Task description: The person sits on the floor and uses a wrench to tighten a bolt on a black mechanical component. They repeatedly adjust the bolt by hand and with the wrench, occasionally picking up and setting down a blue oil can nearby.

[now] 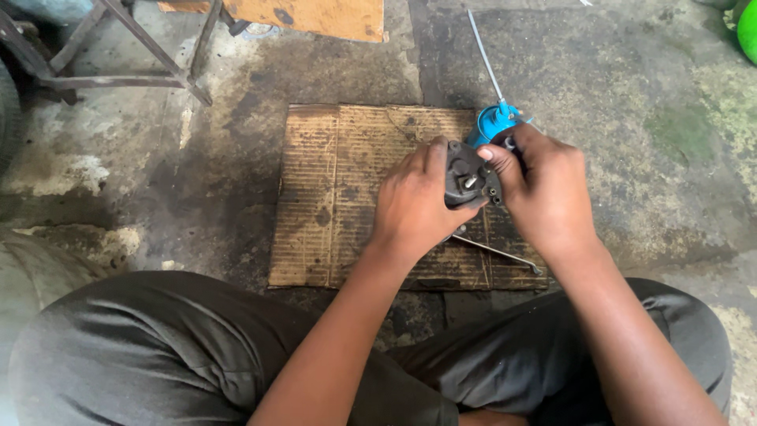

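While the person sits cross-legged on the concrete, both hands meet over the cardboard at about 1 o'clock from their lap.

Left hand: the left hand (414, 207) is closed around the left side of the part, thumb up along its top edge at 12 o'clock.

Right hand: the right hand (544, 189) grips the part from 3 o'clock, fingertips curled onto its face; whether it also grips the screwdriver handle just behind, I cannot tell.

Part: the part (471, 180), a dark grey metal casting with a small bright stud on its face, is held between the two hands just above the mat, tilted toward the person.

Screwdriver: the screwdriver (493, 118) has a blue handle showing at 1 o'clock of the part, touching the right hand, and its thin shaft runs up toward 11 o'clock.

Rod: the rod (498, 253), thin and metal, lies on the mat at 5 o'clock of the part, under the wrists.

Mat: the cardboard (331, 197), stained and ribbed, lies flat on the floor (646, 102).

Surroundings: a metal frame (110, 55) stands at 10 o'clock, a wooden board (315, 16) at 12 o'clock, both well apart from the hands.

Legs: grey trousers (158, 347) fill the near edge at 6 o'clock.
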